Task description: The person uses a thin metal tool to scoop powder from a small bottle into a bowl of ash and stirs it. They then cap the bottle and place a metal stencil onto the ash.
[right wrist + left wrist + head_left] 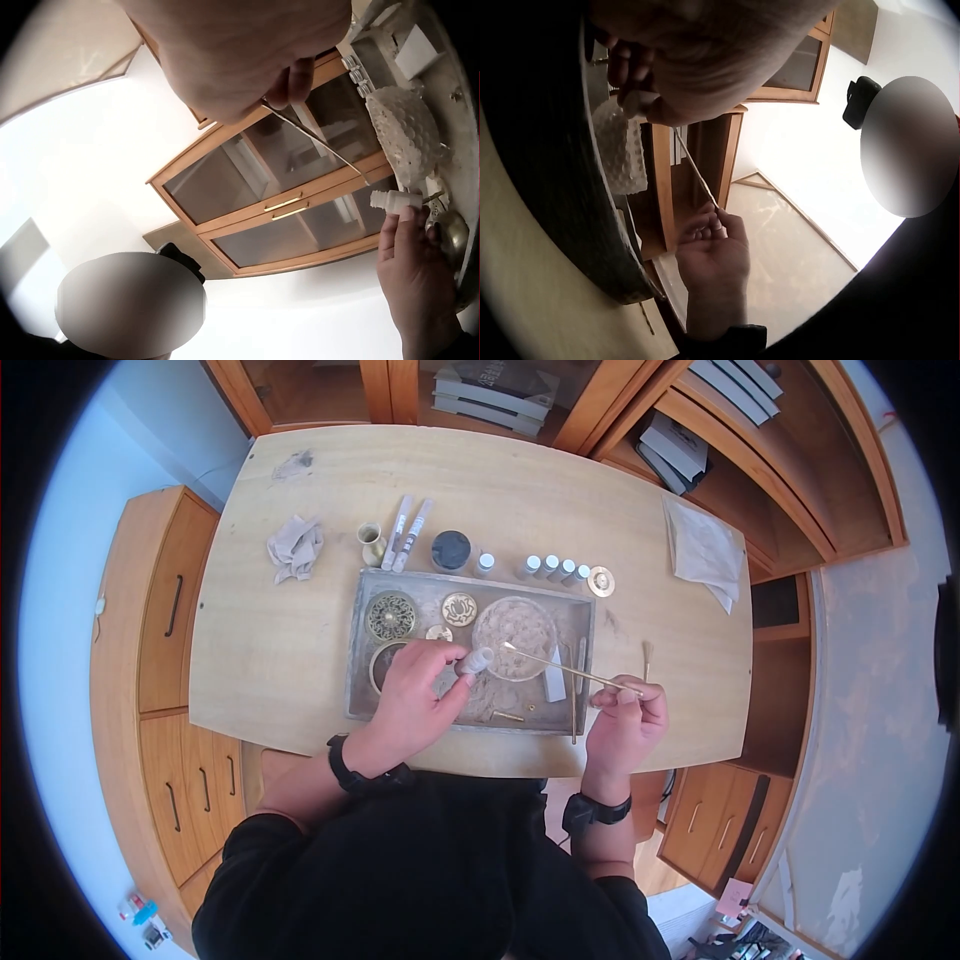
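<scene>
My left hand (415, 692) grips a small pale vial (480, 659) between thumb and fingers, its open, threaded neck tilted to the right. In the right wrist view the vial (391, 200) shows uncapped, beside the textured bowl (405, 131). My right hand (630, 726) pinches the end of a long thin brass spoon (560, 667), whose small tip points left, close to the vial's mouth. Beneath the spoon tip stands the round pale bowl (515, 599) of greyish ash. Near my left wrist, a brass pot (374, 672) is partly hidden by the hand.
A grey tray (352, 655) bears the bowl, a pierced brass lid (391, 615), a patterned brass disc (459, 609) and a white card (554, 676). Behind it are a black jar (451, 549), several capped vials (550, 563), a brass vase (371, 538) and a crumpled cloth (294, 548).
</scene>
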### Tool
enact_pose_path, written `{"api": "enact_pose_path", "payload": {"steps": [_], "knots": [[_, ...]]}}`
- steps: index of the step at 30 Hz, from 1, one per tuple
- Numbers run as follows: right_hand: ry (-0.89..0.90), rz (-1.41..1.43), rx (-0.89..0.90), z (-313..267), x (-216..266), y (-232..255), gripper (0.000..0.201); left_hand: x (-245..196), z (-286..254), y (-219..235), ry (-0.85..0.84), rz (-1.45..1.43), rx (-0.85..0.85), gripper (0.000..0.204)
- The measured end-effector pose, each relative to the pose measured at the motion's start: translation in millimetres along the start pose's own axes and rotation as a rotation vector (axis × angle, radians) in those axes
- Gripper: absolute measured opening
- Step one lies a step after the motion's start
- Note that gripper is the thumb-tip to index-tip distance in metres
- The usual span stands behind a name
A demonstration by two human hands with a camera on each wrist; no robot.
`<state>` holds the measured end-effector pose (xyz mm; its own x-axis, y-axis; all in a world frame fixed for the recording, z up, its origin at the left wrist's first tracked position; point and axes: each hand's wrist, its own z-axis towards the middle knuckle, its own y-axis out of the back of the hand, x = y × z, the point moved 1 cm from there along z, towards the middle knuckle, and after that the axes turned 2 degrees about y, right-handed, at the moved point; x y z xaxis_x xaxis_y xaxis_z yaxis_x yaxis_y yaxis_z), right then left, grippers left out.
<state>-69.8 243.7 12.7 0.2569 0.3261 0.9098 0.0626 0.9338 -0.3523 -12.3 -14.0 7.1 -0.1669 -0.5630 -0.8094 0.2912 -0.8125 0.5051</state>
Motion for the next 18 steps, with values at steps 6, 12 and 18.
{"api": "enact_pose_path", "payload": {"steps": [6, 12, 18], "knots": [[0.065, -0.007, 0.074, 0, 10, -4, 0.008, -2, 1, -1, -0.016, 0.019, 0.016, 0.026], [0.132, -0.118, 0.157, -3, 16, -8, 0.009, -2, 1, -1, -0.019, 0.024, 0.025, 0.026], [0.164, -0.217, 0.213, -12, 23, -7, 0.010, -2, 0, -1, -0.020, 0.018, 0.029, 0.026]]}}
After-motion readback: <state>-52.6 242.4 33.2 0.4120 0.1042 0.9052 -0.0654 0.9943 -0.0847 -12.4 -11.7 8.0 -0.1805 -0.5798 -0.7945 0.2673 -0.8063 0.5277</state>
